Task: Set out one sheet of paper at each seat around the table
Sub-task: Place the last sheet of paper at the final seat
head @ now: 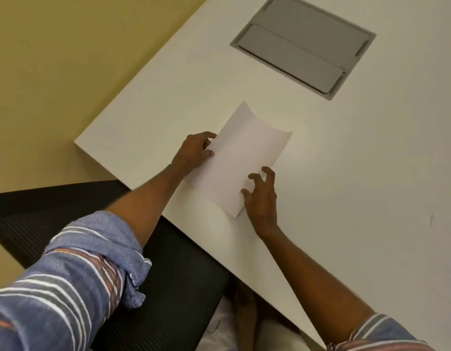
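Observation:
A white sheet of paper [241, 158] lies near the corner of the white table [358, 173], its far edge curled up slightly. My left hand [194, 153] pinches the sheet's left edge between thumb and fingers. At the sheet's near right corner my right hand [261, 196] rests with fingers spread and bent, fingertips on or just above the paper. Both arms reach over the table's near edge.
A grey cable hatch [305, 44] is set into the table beyond the paper. A black mesh chair [173, 287] stands under my left arm at the table's edge. Tan floor [54, 72] lies to the left of the table corner.

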A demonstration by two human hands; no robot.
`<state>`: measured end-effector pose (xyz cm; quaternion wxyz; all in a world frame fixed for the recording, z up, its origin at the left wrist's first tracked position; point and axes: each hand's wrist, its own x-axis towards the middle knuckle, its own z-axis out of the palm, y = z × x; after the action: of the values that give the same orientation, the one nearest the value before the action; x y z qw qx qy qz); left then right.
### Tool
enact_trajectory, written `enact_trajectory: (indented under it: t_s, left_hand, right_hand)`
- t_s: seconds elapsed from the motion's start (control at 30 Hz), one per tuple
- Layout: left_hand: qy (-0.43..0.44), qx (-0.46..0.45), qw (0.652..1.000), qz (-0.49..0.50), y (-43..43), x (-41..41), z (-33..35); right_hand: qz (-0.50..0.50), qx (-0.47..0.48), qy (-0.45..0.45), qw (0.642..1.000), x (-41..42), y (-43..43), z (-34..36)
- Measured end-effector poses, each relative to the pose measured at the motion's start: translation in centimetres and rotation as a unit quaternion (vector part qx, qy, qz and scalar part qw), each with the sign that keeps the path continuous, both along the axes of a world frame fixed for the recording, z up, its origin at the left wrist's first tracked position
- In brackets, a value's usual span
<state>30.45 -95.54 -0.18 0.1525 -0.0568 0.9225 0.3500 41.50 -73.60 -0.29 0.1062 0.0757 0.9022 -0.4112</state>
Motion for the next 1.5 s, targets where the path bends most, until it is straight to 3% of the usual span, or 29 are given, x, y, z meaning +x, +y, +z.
enact_trajectory:
  t_s: [0.2,0.4,0.7,1.27,1.5]
  left_hand:
    - [-0.016,0.001,1.000,-0.005,-1.9,0.2,-0.7]
    - [0.007,-0.124,0.980,-0.157,-1.5,0.9,-1.8]
    - [-0.022,-0.080,0.984,-0.158,-1.5,2.0,-3.1]
    - [-0.051,-0.099,0.974,-0.197,-1.2,0.8,-3.6]
    - [-0.047,-0.098,0.981,-0.160,-1.0,0.4,-3.7]
  right_hand:
    - [0.066,0.068,-0.028,0.995,-0.8,-1.6,-1.5]
    - [0.126,0.297,0.022,0.946,-1.5,-1.9,-0.7]
    - [0.305,0.191,-0.007,0.933,-3.3,-3.2,-1.6]
    - [0.281,0.193,-0.016,0.940,-3.8,-3.8,-1.7]
    - [0.310,0.184,-0.011,0.933,-5.3,-3.3,-2.0]
